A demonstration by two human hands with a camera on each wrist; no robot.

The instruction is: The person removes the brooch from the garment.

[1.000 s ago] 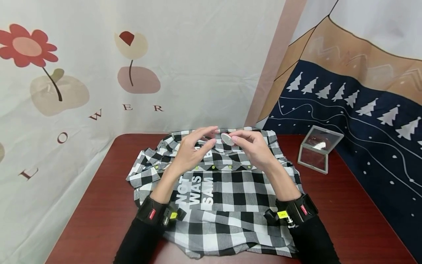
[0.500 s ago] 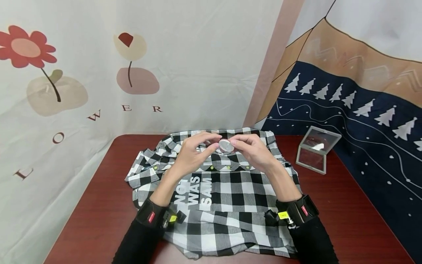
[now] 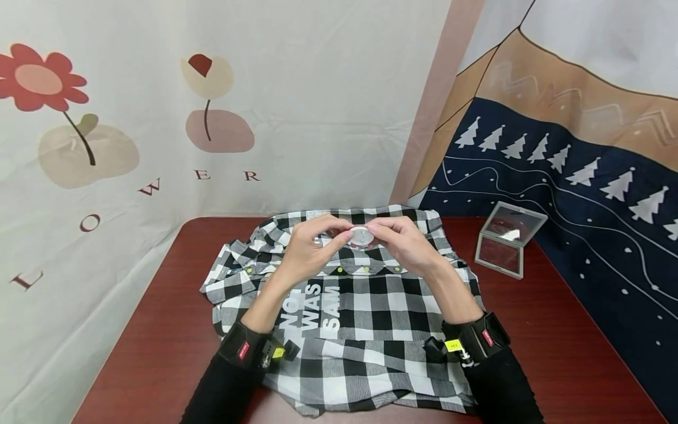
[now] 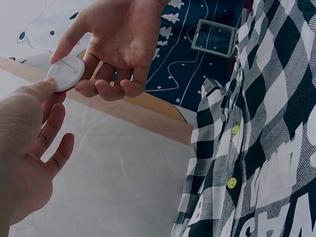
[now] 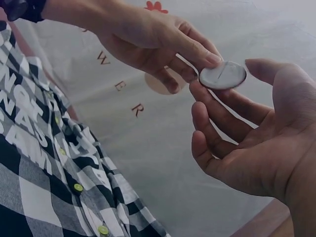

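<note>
A small white round disc [image 3: 361, 237] is held above the collar of a black-and-white checked shirt [image 3: 371, 306] spread on the table. My left hand [image 3: 313, 244] pinches the disc's left edge with thumb and fingertip. My right hand [image 3: 404, 240] pinches its right edge. In the left wrist view the disc [image 4: 65, 73] sits between the right hand [image 4: 116, 44] above and the left hand [image 4: 29, 143] below. The right wrist view shows the disc [image 5: 222, 75] with a line across its face, the left hand [image 5: 148, 39] reaching in from above, and the right hand [image 5: 256, 143] with its lower fingers loosely spread.
The shirt has yellow-green buttons [image 3: 341, 270] and white lettering [image 3: 312, 306]. A clear hinged box [image 3: 507, 238] stands open at the right of the red-brown table [image 3: 159, 330]. Printed cloth backdrops hang close behind and to the right.
My left hand, whose fingers were spread and apart from the disc a second ago, has closed onto its left edge. The right hand kept hold, and the disc sank slightly.
</note>
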